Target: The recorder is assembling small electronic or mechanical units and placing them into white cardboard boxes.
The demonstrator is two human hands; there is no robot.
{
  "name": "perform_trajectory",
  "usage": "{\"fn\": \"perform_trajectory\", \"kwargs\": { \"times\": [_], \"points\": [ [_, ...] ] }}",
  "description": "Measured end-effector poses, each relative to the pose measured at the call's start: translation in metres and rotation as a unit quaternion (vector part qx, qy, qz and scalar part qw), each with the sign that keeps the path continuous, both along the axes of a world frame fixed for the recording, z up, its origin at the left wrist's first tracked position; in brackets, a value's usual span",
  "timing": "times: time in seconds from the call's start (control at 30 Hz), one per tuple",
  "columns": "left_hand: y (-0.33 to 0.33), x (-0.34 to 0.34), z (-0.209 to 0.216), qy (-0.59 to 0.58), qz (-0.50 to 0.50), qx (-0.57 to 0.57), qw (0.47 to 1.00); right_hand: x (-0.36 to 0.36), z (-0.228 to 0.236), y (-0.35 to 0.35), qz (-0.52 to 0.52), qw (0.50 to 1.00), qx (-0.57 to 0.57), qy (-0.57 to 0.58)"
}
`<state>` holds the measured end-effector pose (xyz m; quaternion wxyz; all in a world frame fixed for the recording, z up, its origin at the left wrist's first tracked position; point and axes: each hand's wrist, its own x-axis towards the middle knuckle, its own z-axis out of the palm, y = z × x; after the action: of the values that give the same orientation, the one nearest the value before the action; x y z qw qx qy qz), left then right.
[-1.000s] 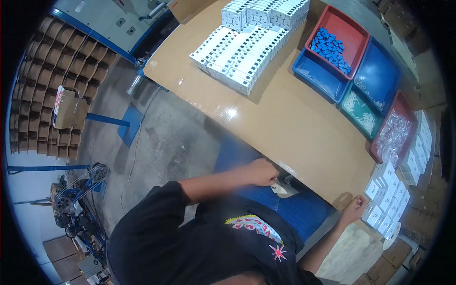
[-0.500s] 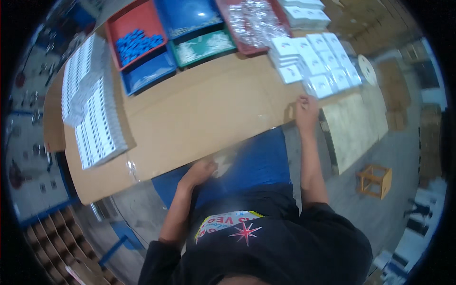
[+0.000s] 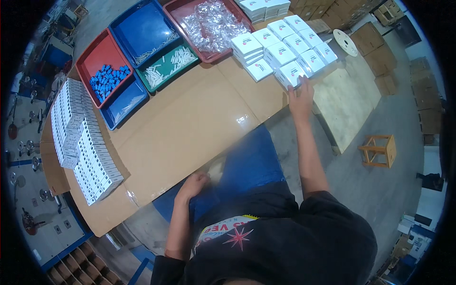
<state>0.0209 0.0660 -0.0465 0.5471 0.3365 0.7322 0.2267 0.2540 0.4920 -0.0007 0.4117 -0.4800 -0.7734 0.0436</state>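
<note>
White box, flat-topped, lightly printed

The head view (left fisheye of a worn pair) looks steeply down from above the near side of the table, facing across it; coverage extends to the floor right of the table.

I look down on a plain tan tabletop. At its far right corner, the white boxes bear small dark and red print. Along the far edge: a red tray with bright blue pieces, two blue trays, a green tray with white pegs, a dark red tray with clear, glinting bags. At the left edge, white blocks carry rows of black squares.
</note>
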Motion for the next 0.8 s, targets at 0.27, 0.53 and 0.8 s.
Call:
{"fn": "perform_trajectory", "kwargs": {
  "times": [0.27, 0.53, 0.8],
  "points": [
    [0.0, -0.003, -0.001, -0.029, 0.014, -0.011, 0.999, -0.003, 0.0, -0.001, 0.012, 0.999, -0.03, -0.012],
    [0.001, 0.0, -0.005, -0.023, 0.003, 0.047, 0.999, 0.007, -0.003, 0.002, 0.011, 1.0, 0.005, -0.027],
    [0.012, 0.011, 0.033, -0.171, 0.074, 0.096, 0.978, -0.005, 0.021, -0.032, 0.063, 0.998, 0.004, 0.005]
  ]
}}
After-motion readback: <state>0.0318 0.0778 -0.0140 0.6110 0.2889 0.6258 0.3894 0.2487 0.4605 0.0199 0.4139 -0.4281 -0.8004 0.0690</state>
